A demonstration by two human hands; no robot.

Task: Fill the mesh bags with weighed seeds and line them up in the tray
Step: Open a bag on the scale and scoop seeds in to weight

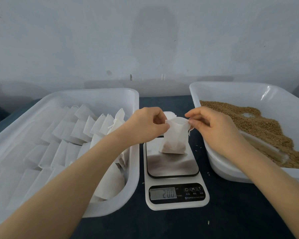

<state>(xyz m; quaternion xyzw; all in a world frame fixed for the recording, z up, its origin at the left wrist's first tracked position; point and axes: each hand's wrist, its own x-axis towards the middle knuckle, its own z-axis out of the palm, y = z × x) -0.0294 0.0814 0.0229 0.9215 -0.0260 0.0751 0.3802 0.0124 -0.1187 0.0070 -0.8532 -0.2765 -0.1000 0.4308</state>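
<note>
White plastic and cloth are set against a dark blue table (223, 213), with golden-brown seeds (266, 125).

The mesh bag (175, 135) is seen in plain white, shaded brownish at its base where the contents show through. The bags (79, 130) in the left tray (100, 94) are shown in the same unpatterned white, and both that tray and the right tray (231, 88) are a milky, slightly translucent white. The scale (177, 207) is white-bodied, its platform (173, 164) is silver-grey edged in black, and its display (163, 194) is grey with dark digits inside a black panel. The wall (145, 40) is pale grey-blue, faintly mottled.
</note>
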